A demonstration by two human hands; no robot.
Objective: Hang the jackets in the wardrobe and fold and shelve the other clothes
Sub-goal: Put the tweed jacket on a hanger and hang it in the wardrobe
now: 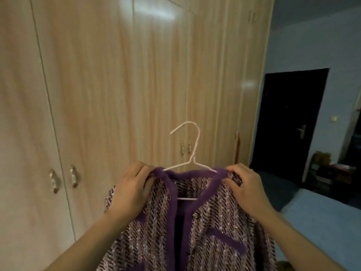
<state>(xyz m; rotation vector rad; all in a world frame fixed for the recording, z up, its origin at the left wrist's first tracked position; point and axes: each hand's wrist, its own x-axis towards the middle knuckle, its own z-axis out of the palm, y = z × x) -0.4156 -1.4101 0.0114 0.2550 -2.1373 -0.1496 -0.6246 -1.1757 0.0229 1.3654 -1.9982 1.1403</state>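
A purple tweed jacket (213,218) with plain purple trim hangs on a thin pink wire hanger (192,151), held up in front of me. My left hand (130,190) pinches the jacket's left shoulder at the collar. My right hand (246,188) pinches the right shoulder. The hanger's hook stands upright above the collar. Behind it is the light wooden wardrobe (117,85), its doors all closed.
Two pairs of metal door handles show on the wardrobe, one pair (62,179) at the left and a second pair (185,147) behind the hanger. A dark doorway (291,122) lies to the right. A bed edge (320,218) with pale blue cover is at lower right.
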